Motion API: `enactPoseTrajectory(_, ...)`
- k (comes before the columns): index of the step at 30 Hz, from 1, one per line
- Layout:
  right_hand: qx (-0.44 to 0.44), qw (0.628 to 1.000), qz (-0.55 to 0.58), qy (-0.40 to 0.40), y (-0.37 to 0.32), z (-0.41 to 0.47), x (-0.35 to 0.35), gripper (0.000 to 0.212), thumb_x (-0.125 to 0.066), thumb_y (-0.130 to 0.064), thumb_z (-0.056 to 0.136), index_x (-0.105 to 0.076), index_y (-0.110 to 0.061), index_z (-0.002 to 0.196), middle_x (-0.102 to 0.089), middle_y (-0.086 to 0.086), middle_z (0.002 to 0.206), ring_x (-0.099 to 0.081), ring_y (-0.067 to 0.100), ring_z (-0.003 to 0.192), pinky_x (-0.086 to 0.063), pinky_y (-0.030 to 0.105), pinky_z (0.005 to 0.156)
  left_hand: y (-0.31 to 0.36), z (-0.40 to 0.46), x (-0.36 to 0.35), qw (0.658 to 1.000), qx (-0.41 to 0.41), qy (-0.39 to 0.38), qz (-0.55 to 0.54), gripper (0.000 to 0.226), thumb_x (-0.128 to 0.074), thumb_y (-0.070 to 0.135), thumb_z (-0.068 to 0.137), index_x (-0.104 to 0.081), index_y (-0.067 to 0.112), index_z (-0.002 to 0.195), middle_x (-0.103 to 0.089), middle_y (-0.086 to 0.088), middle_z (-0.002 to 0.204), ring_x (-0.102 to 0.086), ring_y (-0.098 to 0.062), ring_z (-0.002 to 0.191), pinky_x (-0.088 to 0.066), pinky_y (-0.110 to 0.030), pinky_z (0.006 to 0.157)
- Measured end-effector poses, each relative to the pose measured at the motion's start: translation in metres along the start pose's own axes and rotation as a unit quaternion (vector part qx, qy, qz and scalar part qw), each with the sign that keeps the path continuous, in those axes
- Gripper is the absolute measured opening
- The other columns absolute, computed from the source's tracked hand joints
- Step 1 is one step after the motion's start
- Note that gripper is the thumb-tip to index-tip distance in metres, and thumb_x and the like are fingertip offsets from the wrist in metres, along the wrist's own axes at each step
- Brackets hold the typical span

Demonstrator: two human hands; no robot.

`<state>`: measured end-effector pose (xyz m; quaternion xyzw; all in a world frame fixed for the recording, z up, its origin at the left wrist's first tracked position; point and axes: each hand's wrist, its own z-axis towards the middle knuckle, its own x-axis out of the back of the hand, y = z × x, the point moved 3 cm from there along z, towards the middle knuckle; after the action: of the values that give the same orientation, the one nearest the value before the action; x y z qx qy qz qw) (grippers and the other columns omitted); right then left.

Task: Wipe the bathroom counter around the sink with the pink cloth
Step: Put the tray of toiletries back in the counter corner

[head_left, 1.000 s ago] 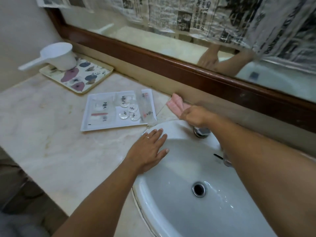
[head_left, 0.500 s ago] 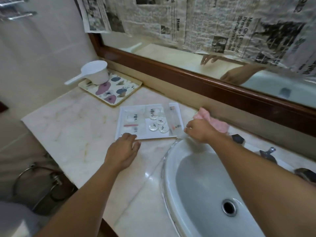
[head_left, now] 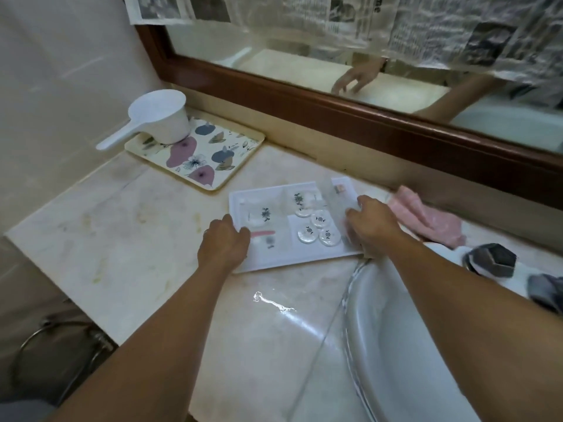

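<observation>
left hand (head_left: 224, 240) curled, gripping flat white plastic tray (head_left: 304, 260) edge | right hand (head_left: 373, 226) curled on its other edge | crumpled pink cloth (head_left: 426, 220) on glossy marble bench (head_left: 128, 239)

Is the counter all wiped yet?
Not yet. The pink cloth lies behind the right hand. Both hands, with the left hand, are on the white tray. The counter on the left shows yellowish marks.

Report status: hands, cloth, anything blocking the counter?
Both hands on the white tray: left hand at its left edge, right hand at its right end. Pink cloth lies loose behind the right hand. White tray sits on unwiped counter.
</observation>
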<state>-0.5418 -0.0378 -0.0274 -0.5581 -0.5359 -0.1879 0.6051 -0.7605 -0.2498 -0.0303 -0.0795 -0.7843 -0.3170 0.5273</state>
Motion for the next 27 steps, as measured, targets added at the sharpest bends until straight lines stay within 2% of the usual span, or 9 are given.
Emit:
enactPoseTrajectory(5,-0.040,0.999,0.015,0.029,0.000,0.008,-0.009,0.041,-0.047,-0.032,0.096,-0.059,0.001,0.117,-0.055,0.024,0.123,-0.054,0.042,0.114,-0.046,0.041,0.090,0.008,0.015,-0.010,0.998,0.023,0.011,-0.057,0.041,-0.048,0.036,0.094,-0.055,0.001,0.115,-0.055,-0.020,0.120,-0.054,-0.040,0.110,-0.048,-0.046,0.089)
enactPoseTrajectory(8,-0.051,0.998,0.020,0.019,-0.002,0.010,-0.014,0.046,-0.046,-0.034,0.098,-0.057,0.003,0.122,-0.048,0.025,0.129,-0.051,0.043,0.119,-0.045,0.042,0.096,0.013,0.016,-0.014,0.995,0.040,0.023,-0.089,0.042,-0.051,0.036,0.093,-0.055,0.000,0.116,-0.054,-0.020,0.120,-0.054,-0.041,0.110,-0.048,-0.047,0.089)
enactPoseTrajectory(11,-0.069,0.996,0.059,0.013,-0.007,0.011,-0.018,0.050,-0.046,-0.038,0.098,-0.054,0.003,0.126,-0.042,0.023,0.134,-0.049,0.042,0.121,-0.043,0.042,0.099,0.016,0.018,-0.015,0.991,0.055,0.022,-0.119,0.044,-0.052,0.035,0.094,-0.053,0.000,0.120,-0.051,-0.018,0.123,-0.054,-0.039,0.110,-0.045,-0.042,0.084)
enactPoseTrajectory(14,-0.095,0.990,0.107,0.013,-0.009,0.011,-0.020,0.056,-0.047,-0.042,0.096,-0.051,0.001,0.131,-0.039,0.020,0.138,-0.045,0.040,0.126,-0.042,0.045,0.104,0.017,0.020,-0.017,0.982,0.077,0.019,-0.169,0.046,-0.052,0.034,0.094,-0.051,0.000,0.124,-0.049,-0.018,0.129,-0.053,-0.039,0.113,-0.046,-0.045,0.091)
enactPoseTrajectory(17,-0.100,0.985,0.137,0.011,-0.009,0.007,-0.021,0.057,-0.047,-0.045,0.095,-0.051,0.000,0.131,-0.038,0.018,0.138,-0.044,0.037,0.128,-0.041,0.046,0.106,0.017,0.017,-0.017,0.975,0.091,0.028,-0.199,0.046,-0.051,0.032,0.096,-0.048,0.000,0.129,-0.044,-0.019,0.136,-0.047,-0.039,0.122,-0.041,-0.044,0.096)
enactPoseTrajectory(23,-0.089,0.982,0.165,0.035,-0.012,-0.011,-0.003,0.051,-0.051,-0.044,0.095,-0.056,0.000,0.119,-0.041,0.017,0.132,-0.047,0.036,0.123,-0.042,0.044,0.103,0.024,0.006,0.000,0.970,0.072,0.059,-0.223,0.047,-0.052,0.034,0.096,-0.050,0.000,0.128,-0.043,-0.019,0.136,-0.046,-0.039,0.124,-0.040,-0.044,0.096)
enactPoseTrajectory(27,-0.097,0.972,0.207,0.055,-0.001,-0.037,0.019,0.066,-0.049,-0.061,0.072,-0.059,-0.010,0.113,-0.052,0.016,0.130,-0.053,0.035,0.119,-0.047,0.048,0.099,0.045,-0.011,0.017,0.971,0.036,0.074,-0.222,0.045,-0.056,0.035,0.092,-0.053,0.001,0.122,-0.047,-0.018,0.130,-0.050,-0.038,0.119,-0.045,-0.048,0.096)
